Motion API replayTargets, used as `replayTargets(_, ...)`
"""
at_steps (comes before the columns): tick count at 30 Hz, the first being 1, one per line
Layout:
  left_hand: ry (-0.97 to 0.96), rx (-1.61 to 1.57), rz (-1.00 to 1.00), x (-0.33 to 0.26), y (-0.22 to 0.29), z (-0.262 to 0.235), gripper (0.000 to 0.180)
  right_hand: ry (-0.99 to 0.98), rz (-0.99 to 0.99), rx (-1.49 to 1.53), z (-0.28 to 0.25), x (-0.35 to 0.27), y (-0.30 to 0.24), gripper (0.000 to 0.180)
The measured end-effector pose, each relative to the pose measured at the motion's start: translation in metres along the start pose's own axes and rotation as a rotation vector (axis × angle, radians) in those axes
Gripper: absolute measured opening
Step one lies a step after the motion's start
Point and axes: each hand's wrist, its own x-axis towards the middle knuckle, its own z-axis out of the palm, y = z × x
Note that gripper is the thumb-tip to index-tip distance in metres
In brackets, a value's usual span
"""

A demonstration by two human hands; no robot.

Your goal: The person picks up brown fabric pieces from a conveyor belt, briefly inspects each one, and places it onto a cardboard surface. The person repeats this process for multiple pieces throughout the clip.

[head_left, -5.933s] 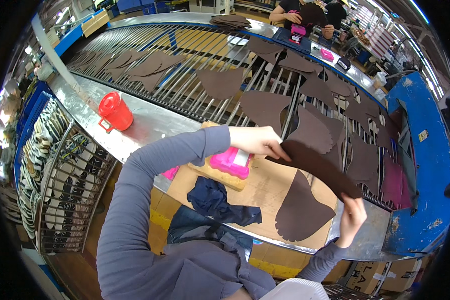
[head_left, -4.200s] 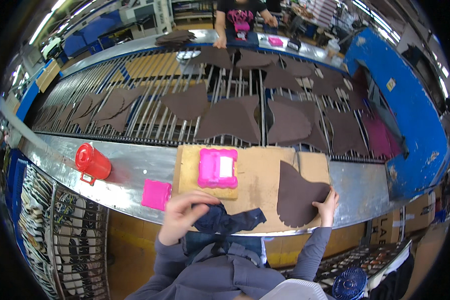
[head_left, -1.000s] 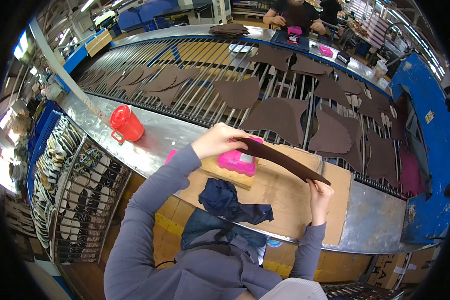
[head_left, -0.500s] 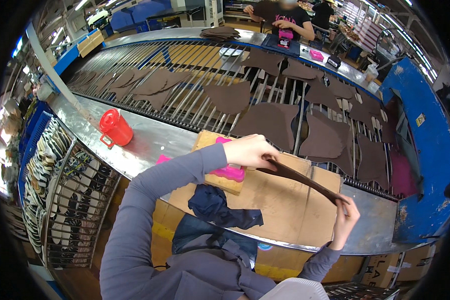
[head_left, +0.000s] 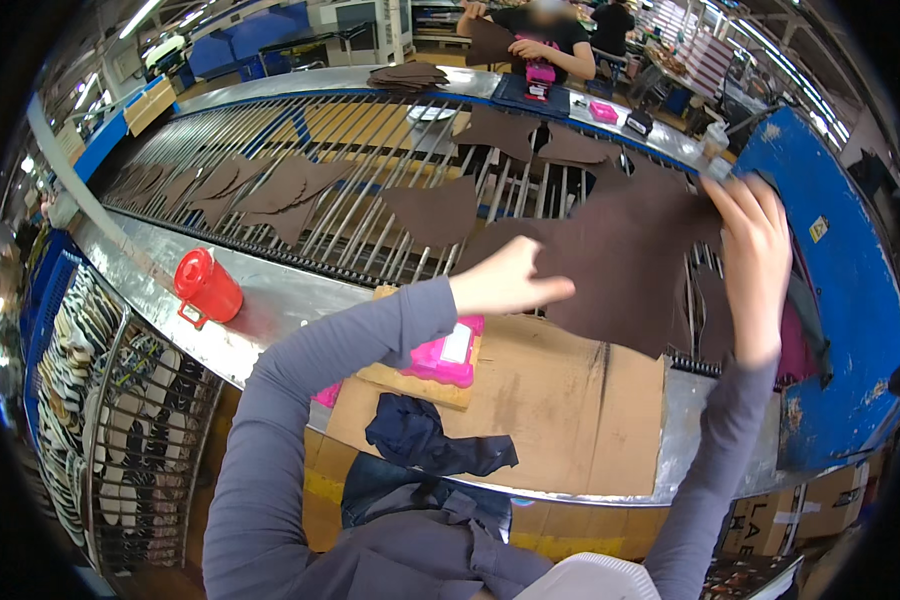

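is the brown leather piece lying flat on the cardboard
No, both hands, left and right, hold the leather piece up in the air above the cardboard.

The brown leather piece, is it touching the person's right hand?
Touching. In the head view the right hand grips the upper right edge of the brown leather piece, fingers overlapping it.

Dark brown leather piece [head_left: 625, 255], flat irregular cut, held up spread over the roller conveyor [head_left: 370, 170], lower edge possibly above the cardboard [head_left: 560, 400].
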Motion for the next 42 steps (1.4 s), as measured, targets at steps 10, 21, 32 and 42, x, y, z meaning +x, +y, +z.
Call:
replayTargets(10,0.337,-0.726,-0.021,0.030,-0.048,-0.078,0.040,-0.395,0.821,1.602,0.102,-0.043,-0.157,0.066)
replayTargets(21,0.146,-0.510,-0.326,0.026,-0.143,-0.139,0.056,0.090,1.298,1.764,0.302,-0.024,-0.138,0.053)
replayTargets(32,0.922,-0.423,-0.719,-0.004,-0.246,-0.185,0.089,-0.114,1.266,1.813,0.339,-0.053,-0.098,0.059)
replayTargets(42,0.958,-0.744,-0.548,0.028,-0.300,-0.208,0.043,-0.297,1.594,1.762,0.404,-0.096,-0.093,0.060)
